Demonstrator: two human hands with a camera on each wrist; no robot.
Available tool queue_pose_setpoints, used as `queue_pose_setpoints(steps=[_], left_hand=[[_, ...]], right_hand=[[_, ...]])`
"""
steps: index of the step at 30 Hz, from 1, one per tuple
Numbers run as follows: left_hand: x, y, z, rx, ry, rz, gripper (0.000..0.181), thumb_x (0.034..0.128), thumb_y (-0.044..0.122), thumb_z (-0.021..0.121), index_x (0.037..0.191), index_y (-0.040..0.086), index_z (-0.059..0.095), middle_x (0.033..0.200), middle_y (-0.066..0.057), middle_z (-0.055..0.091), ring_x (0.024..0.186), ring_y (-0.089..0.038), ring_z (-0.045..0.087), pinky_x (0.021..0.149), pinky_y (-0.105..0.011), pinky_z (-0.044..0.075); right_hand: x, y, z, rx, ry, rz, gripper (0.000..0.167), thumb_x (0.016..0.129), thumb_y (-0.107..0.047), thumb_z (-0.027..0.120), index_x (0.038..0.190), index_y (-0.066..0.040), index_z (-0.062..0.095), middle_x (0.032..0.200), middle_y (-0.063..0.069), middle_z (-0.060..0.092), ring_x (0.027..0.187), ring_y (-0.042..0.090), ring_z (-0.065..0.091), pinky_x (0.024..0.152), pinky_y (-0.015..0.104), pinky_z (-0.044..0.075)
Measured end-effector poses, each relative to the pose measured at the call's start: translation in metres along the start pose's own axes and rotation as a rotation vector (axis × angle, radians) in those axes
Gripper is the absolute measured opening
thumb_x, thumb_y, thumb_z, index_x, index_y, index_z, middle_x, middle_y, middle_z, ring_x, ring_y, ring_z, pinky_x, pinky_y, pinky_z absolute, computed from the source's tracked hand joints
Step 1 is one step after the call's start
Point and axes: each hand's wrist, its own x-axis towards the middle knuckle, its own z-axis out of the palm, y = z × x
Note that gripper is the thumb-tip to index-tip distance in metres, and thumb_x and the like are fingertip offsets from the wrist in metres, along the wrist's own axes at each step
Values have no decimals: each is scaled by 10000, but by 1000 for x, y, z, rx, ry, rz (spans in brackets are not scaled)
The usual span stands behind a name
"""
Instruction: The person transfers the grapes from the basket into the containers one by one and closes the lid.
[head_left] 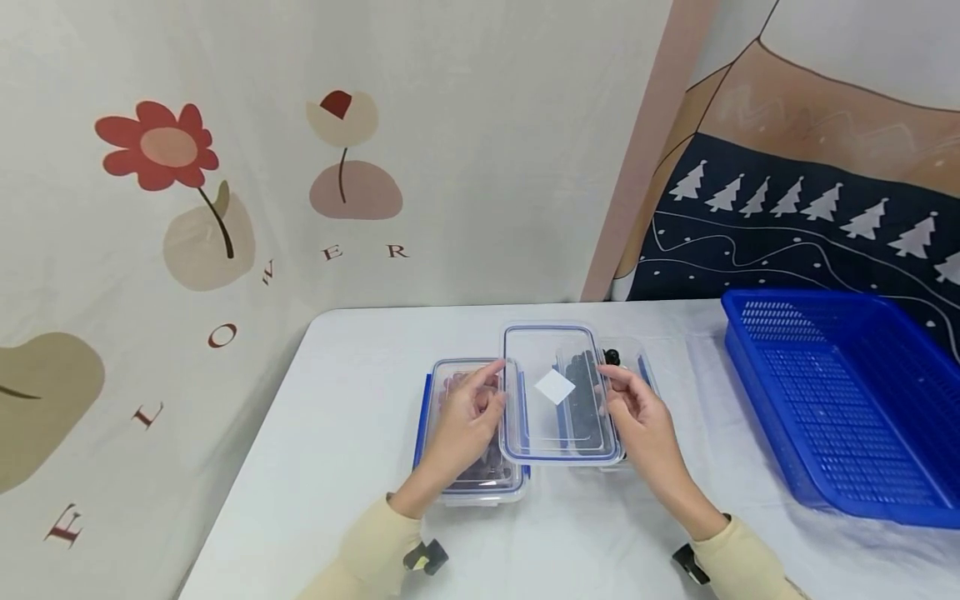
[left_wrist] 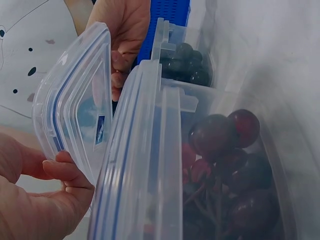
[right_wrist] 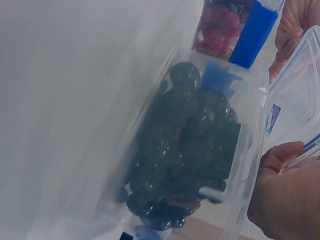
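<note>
Both hands hold a clear plastic lid [head_left: 536, 421] with a blue seal line and a white diamond sticker [head_left: 555, 387]. My left hand [head_left: 467, 425] pinches its left edge, and my right hand [head_left: 651, 429] pinches the right edge. Below the lid, apart from it, a clear container [right_wrist: 259, 102] holds dark grapes [right_wrist: 175, 145]; the head view shows them partly through the lid. To its left, under my left hand, stands a second container [head_left: 480, 492], covered by its own lid, with dark red grapes [left_wrist: 215, 135] inside and a blue side clip [head_left: 422, 417].
A large blue plastic basket [head_left: 768, 433] stands on the right of the white-covered table [head_left: 315, 467]. Behind the table hangs a pale cloth [head_left: 487, 150] with printed flowers, and a dark printed cloth [head_left: 787, 233] hangs at the back right.
</note>
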Motion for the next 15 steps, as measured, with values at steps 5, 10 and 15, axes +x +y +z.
queue_pose_setpoints(steps=[5, 10, 15], left_hand=[[4, 0, 9, 2, -3, -17, 516, 1072, -25, 588, 1580, -57, 506, 1308, -266, 613, 664, -65, 474, 519, -169, 384], [7, 0, 18, -6, -8, -31, 521, 1079, -16, 584, 1592, -50, 494, 1311, -233, 603, 685, -81, 491, 526, -171, 400], [11, 1, 29, -53, -21, -52, 530, 1089, -3, 566, 1611, -26, 481, 1338, -219, 563, 666, -75, 476, 526, -169, 403]], right_hand=[[1, 2, -8, 16, 15, 17, 343, 1106, -23, 560, 1432, -21, 667, 1174, 190, 681, 904, 103, 665, 805, 162, 547], [4, 4, -17, 22, 17, 27, 343, 1116, -35, 558, 1445, -3, 651, 1187, 207, 667, 908, 108, 669, 807, 167, 562], [6, 7, -26, 12, 40, 21, 349, 1113, -26, 555, 1449, 10, 642, 1164, 198, 660, 891, 95, 669, 799, 163, 552]])
